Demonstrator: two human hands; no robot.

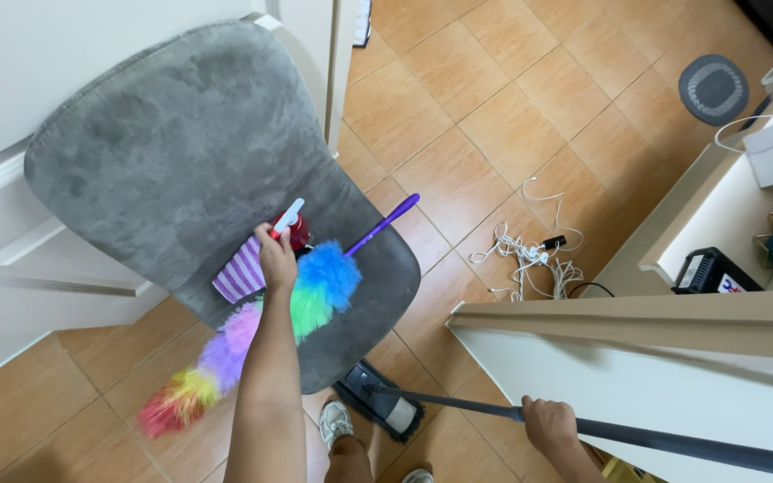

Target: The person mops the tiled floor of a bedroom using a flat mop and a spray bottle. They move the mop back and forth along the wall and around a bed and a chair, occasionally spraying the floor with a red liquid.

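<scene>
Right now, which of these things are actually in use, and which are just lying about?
In use:
left hand on spray bottle
right hand on mop handle
rainbow duster
striped cloth

Lying about:
tangled white cable
round grey mat

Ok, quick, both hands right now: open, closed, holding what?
Left hand: closed on the spray bottle lying on the grey chair, by the rainbow duster.
Right hand: closed around the mop handle.

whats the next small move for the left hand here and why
Probably close the fingers and lift the spray bottle straight up. The left hand is already on it on the grey chair, beside the striped cloth and duster; the right hand holds the mop handle.
</scene>
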